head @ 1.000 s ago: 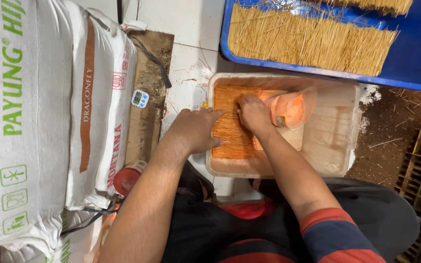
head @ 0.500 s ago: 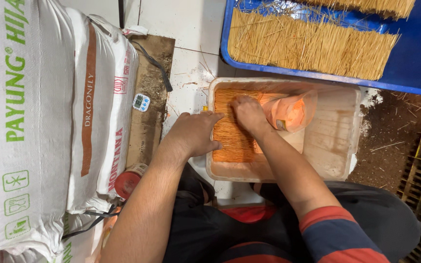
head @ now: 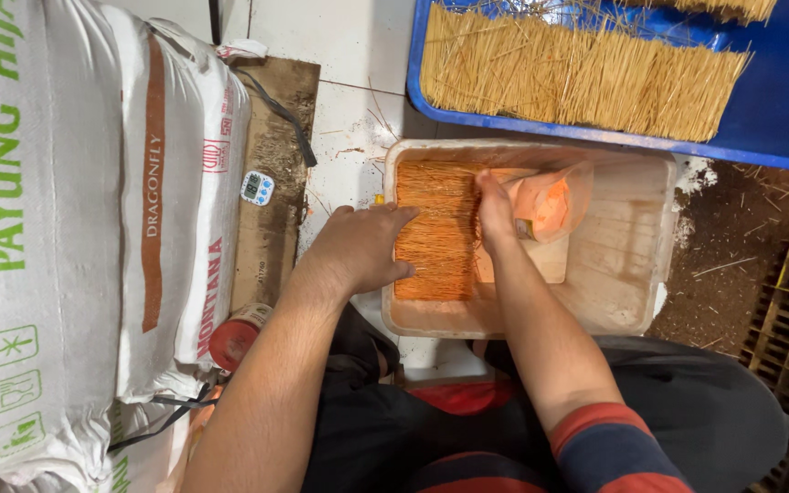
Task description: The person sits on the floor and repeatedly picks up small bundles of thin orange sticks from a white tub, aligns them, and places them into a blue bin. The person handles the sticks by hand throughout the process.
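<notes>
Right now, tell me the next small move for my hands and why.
Probably slide the right hand along the orange sticks to even them: the left hand braces their near edge in the tub, and the layer looks ragged.

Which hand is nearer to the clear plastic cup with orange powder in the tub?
Right. The right hand lies on the orange sticks right beside the clear plastic cup. The left hand rests on the tub's far left edge, the sticks between.
</notes>
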